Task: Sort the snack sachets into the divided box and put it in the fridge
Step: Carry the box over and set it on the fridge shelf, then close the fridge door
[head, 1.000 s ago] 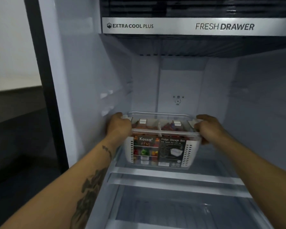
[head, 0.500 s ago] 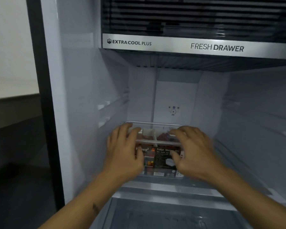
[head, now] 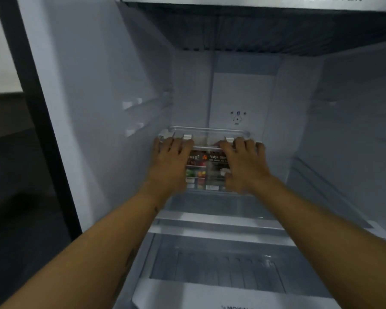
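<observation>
Both hands have let go of the divided box's (head: pixel 206 166) ends; left hand (head: pixel 169 162) and right hand (head: pixel 243 165) now press flat-fingered against its front, mid-frame, pushing it deeper onto the fridge shelf (head: pixel 218 205). Placement looks nearly done.

Shelf (head: pixel 212 205): clear glass with a pale front trim, spanning the fridge interior from wall to wall, above the drawer (head: pixel 221 270). One item directly on it: box (head: pixel 206 172), clear plastic with a printed front label, standing upright towards the rear of the shelf, centred between the side walls. Bare glass shows in front of the box.
</observation>
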{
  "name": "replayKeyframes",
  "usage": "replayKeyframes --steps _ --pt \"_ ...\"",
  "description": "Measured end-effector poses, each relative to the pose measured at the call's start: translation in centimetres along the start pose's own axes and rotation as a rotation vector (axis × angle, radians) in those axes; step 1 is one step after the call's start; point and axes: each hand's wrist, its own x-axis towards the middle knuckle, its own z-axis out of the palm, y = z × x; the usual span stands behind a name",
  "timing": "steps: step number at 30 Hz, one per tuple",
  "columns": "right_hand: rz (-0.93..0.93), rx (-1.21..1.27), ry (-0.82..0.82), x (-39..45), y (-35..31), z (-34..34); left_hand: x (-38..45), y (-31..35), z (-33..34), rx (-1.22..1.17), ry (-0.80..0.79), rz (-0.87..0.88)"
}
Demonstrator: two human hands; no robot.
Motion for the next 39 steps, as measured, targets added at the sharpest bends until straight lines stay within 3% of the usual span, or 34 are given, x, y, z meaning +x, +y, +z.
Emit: replayKeyframes --steps 8,13,15,18,21,27,32,39 --pt "-0.018 0.11 -0.131 2.3 0.8 -0.6 2.2 -0.8 -0.5 -0.08 -0.18 -0.027" --pt "-0.089 0.348 0.018 -0.6 1.7 -0.6 1.7 -0.7 -2.1 -0.259 -0.316 -0.061" --pt "-0.085 0.521 0.032 -3.4 2.0 -1.6 0.9 -0.3 -2.9 -0.388 -0.272 -0.072" --pt "-0.01 0.637 -0.065 -8.1 2.9 -3.7 -0.7 0.5 -5.4 -0.544 -0.236 -0.106" --pt "0.057 0.654 -0.168 -11.1 4.3 -6.1 -1.9 2.0 -9.3 -0.539 -0.407 -0.151" --pt "0.127 0.703 -0.312 -13.6 6.2 -15.1 -1.4 5.0 -17.8 -0.529 -0.538 -0.127" --pt "0.165 0.666 -0.401 -15.5 7.9 -26.0 1.0 7.4 -28.7 -0.554 -0.649 -0.077" --pt "0.166 0.522 -0.423 -19.5 9.4 -43.0 2.9 11.2 -45.9 -0.633 -0.632 0.008"
